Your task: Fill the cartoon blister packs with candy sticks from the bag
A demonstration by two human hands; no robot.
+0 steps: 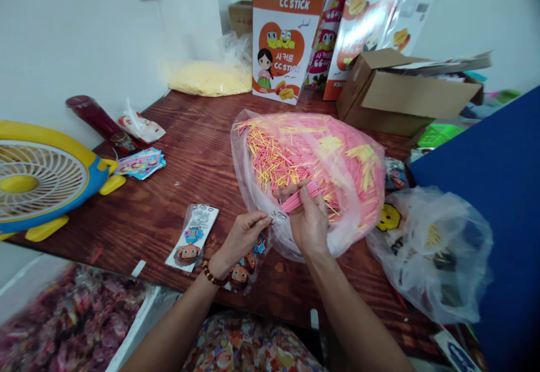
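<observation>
My right hand (pixel 310 217) is closed around a small bundle of pink sticks (pixel 297 198), in front of a large clear bag (pixel 240 152) filled with pink and yellow sticks (pixel 274 152). To its left, the thumb and finger of my left hand (pixel 244 236) pinch the edge of a small clear plastic packet (pixel 277 216) with dark ring-shaped marks. The packet's lower part is hard to make out. Under my left wrist, which wears a beaded bracelet (pixel 211 273), lie cartoon-printed packets (pixel 240 276), partly covered. A stack of similar packets (pixel 194 237) rests further left.
A yellow and blue fan (pixel 90 178) stands at the left, near a dark red bottle (pixel 95 116) and blue printed packets (pixel 141 162). Large printed cartons (pixel 276 34) and an open cardboard box (pixel 413 96) line the back. A knotted clear bag (pixel 434 248) sits right, beside a blue panel (pixel 485 192).
</observation>
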